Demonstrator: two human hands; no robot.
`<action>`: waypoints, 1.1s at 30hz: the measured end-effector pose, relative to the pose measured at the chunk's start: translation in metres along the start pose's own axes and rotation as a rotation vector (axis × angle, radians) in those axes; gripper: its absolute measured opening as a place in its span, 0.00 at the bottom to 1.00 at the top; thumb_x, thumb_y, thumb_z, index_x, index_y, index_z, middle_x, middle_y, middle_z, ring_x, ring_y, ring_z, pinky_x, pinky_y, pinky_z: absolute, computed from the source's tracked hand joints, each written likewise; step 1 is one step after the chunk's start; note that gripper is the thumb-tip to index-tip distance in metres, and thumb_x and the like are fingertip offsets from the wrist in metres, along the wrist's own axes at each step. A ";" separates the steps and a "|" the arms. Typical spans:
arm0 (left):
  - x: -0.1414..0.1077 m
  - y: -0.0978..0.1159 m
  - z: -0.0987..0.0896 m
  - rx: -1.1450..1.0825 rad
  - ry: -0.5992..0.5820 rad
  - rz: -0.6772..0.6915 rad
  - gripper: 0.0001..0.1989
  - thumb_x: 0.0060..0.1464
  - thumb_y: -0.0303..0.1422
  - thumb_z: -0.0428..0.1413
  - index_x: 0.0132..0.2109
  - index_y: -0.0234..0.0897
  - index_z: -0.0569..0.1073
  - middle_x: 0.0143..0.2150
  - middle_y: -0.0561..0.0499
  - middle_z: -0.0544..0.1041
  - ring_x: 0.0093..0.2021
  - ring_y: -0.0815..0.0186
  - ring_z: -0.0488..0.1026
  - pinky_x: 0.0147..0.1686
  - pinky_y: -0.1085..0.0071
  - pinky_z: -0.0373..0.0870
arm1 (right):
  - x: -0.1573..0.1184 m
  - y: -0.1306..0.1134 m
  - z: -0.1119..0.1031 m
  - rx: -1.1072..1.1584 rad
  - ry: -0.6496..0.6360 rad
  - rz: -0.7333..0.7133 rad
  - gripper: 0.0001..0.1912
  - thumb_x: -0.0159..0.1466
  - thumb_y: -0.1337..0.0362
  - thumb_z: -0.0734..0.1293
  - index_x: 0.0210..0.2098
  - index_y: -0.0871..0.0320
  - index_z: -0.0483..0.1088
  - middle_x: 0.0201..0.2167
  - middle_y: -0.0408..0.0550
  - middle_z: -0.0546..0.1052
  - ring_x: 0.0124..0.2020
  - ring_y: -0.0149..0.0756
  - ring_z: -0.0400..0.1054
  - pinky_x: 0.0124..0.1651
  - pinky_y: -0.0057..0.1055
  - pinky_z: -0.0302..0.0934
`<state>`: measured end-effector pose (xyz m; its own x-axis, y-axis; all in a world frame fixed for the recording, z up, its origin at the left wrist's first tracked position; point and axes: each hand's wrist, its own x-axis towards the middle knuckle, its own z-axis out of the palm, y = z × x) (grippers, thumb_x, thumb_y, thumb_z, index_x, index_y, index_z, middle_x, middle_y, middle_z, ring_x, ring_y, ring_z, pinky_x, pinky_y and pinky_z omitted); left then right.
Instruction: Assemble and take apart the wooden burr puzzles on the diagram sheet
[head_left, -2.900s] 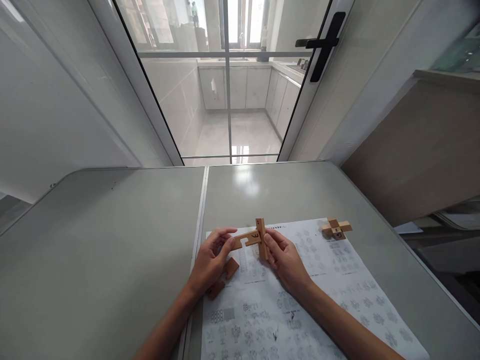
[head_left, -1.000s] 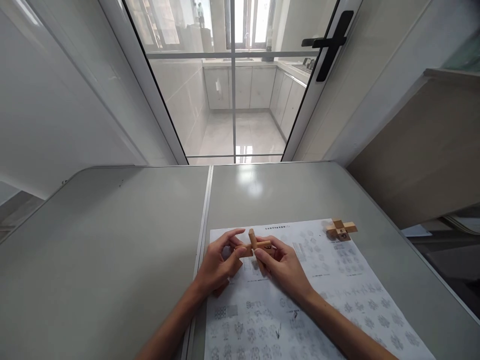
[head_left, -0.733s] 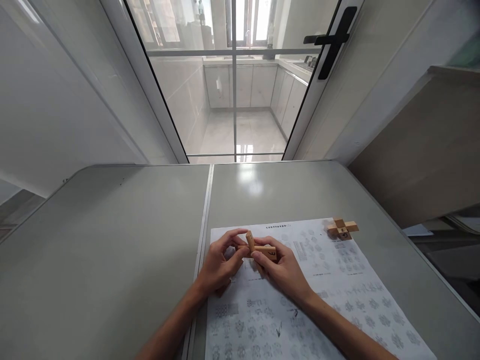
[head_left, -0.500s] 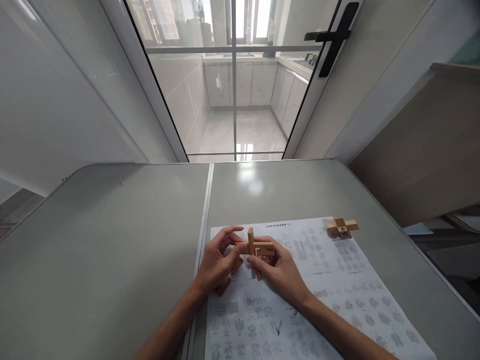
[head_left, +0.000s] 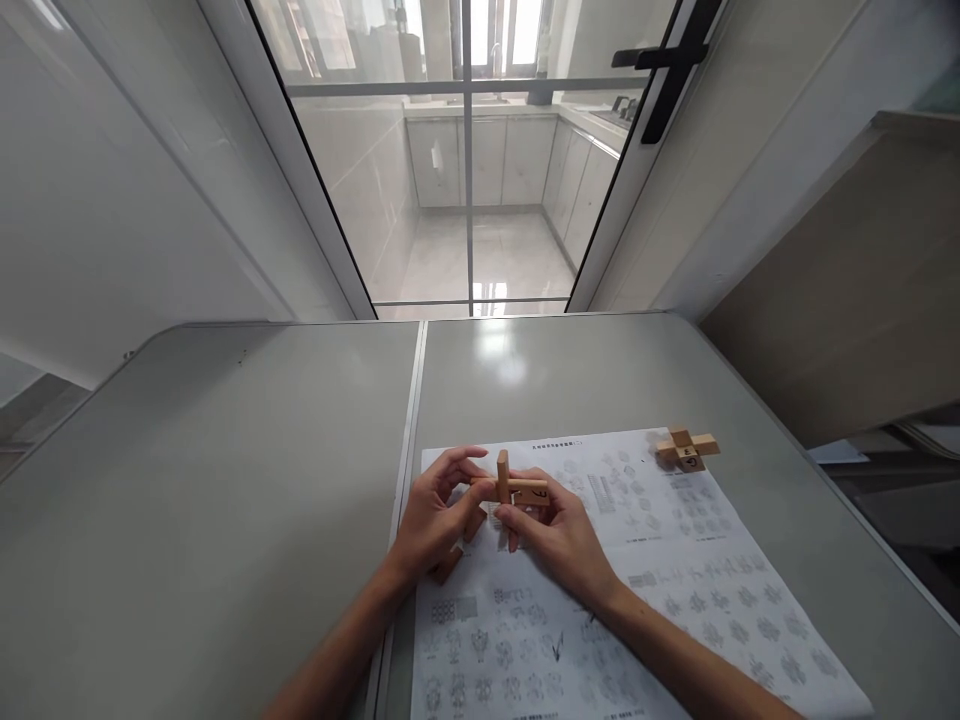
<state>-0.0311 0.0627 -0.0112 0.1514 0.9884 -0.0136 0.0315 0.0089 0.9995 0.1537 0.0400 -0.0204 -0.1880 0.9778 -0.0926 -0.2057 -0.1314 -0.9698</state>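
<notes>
Both hands hold a cross-shaped set of joined wooden pieces (head_left: 503, 478) above a printed sheet (head_left: 555, 590). My left hand (head_left: 439, 510) grips its left end between thumb and fingers. On the other side, my right hand (head_left: 559, 530) pinches the right part, where a dark mark shows on a block. One piece stands upright in the middle. Loose wooden pieces (head_left: 448, 566) lie under and beside my left hand, partly hidden by it. Another assembled wooden cross (head_left: 688, 452) with dark marks rests on the sheet's top right corner.
The grey table (head_left: 300, 450) has a metal seam (head_left: 411, 400) running from front to back, left of the sheet. Beyond its far edge stands a glass door with a black handle (head_left: 679, 65). A brown panel (head_left: 840, 290) is at the right.
The camera view has shifted slightly, moving the door handle and far table edge up in the picture. Both hands keep nearly the same hold on the wooden pieces.
</notes>
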 end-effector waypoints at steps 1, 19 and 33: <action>0.000 0.000 0.000 -0.002 -0.002 0.000 0.18 0.61 0.40 0.66 0.54 0.39 0.77 0.37 0.50 0.80 0.43 0.61 0.81 0.48 0.66 0.76 | 0.000 0.000 0.000 0.003 -0.001 0.002 0.18 0.63 0.53 0.78 0.47 0.56 0.77 0.34 0.45 0.81 0.24 0.33 0.72 0.30 0.34 0.71; 0.001 -0.001 0.000 -0.042 -0.073 -0.002 0.18 0.62 0.39 0.65 0.55 0.38 0.75 0.38 0.50 0.80 0.42 0.63 0.80 0.44 0.69 0.75 | -0.001 -0.008 0.002 -0.025 -0.024 0.026 0.17 0.63 0.52 0.78 0.45 0.55 0.75 0.28 0.41 0.79 0.25 0.36 0.76 0.33 0.35 0.74; 0.009 -0.005 -0.010 -0.315 0.138 -0.123 0.25 0.55 0.44 0.71 0.54 0.36 0.77 0.44 0.47 0.84 0.47 0.59 0.82 0.50 0.66 0.77 | -0.006 0.005 -0.002 -0.232 0.000 -0.076 0.21 0.68 0.56 0.75 0.57 0.51 0.71 0.39 0.46 0.79 0.30 0.35 0.72 0.36 0.36 0.72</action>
<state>-0.0396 0.0728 -0.0162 0.0297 0.9880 -0.1517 -0.2677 0.1541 0.9511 0.1555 0.0341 -0.0251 -0.1803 0.9835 -0.0172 0.0068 -0.0163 -0.9998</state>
